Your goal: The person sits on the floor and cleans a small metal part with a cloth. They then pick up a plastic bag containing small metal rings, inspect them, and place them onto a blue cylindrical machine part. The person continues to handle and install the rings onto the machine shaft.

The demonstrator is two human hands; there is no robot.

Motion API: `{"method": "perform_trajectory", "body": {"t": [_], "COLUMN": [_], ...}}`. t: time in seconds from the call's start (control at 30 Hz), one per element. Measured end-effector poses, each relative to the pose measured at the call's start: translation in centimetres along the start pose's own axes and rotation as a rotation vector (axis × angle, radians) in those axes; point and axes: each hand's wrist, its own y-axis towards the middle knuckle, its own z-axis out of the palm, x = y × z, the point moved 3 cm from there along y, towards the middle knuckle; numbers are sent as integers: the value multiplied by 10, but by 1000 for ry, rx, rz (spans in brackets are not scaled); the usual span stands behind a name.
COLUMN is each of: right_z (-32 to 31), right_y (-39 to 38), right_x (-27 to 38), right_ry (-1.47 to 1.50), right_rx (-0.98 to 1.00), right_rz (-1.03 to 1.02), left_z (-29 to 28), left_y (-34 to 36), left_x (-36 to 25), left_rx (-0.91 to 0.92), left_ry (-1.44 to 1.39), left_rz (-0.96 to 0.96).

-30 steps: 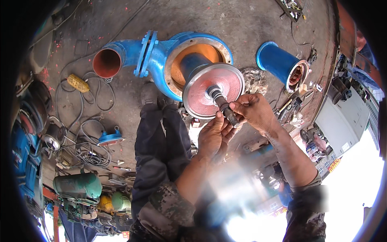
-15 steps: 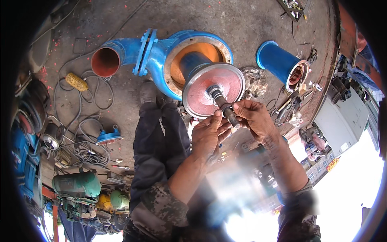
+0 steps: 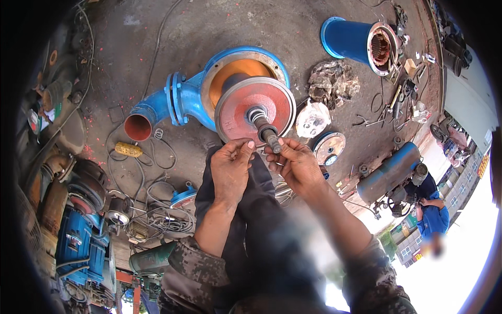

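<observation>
A blue pump casing (image 3: 198,112) with an orange interior lies on the floor. On it sits a pale red disc (image 3: 235,110) with a silver rim, and a stepped metal shaft (image 3: 257,118) projects toward me. A dark ring (image 3: 266,131) is around the shaft near its outer part. My left hand (image 3: 232,170) is just left of the shaft, thumb and forefinger pinched; whatever is between them is too small to make out. My right hand (image 3: 300,167) has its thumb and fingers closed on the shaft's end (image 3: 274,145).
A blue cylinder (image 3: 348,39), crumpled cloth (image 3: 333,83), round plates (image 3: 329,147) and tools (image 3: 397,99) lie rightward. Leftward are cables (image 3: 157,220), a yellow object (image 3: 128,149) and blue machinery (image 3: 81,246). A co-worker (image 3: 433,217) in blue is at lower right, by a long tank (image 3: 387,172).
The view has shifted, bringing more floor and the co-worker into sight. My left hand has drawn leftward off the shaft; the ring sits a little farther up it, with my right fingers below.
</observation>
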Motion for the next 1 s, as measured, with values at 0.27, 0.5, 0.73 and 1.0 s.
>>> {"method": "perform_trajectory", "body": {"t": [0.27,0.5,0.73,1.0], "right_z": [11,4,18,34], "right_y": [0,3,7,10], "right_x": [-26,-30,-65,-64], "right_ry": [127,32,211,393], "right_rx": [-109,-184,-266,-249], "right_rz": [-146,-365,-332,-438], "left_z": [7,7,-8,3], "left_y": [15,28,20,21], "left_x": [-48,-52,-46,-56], "left_rx": [190,319,238,265], "left_ry": [829,730,443,587], "left_rz": [644,507,-69,150]}}
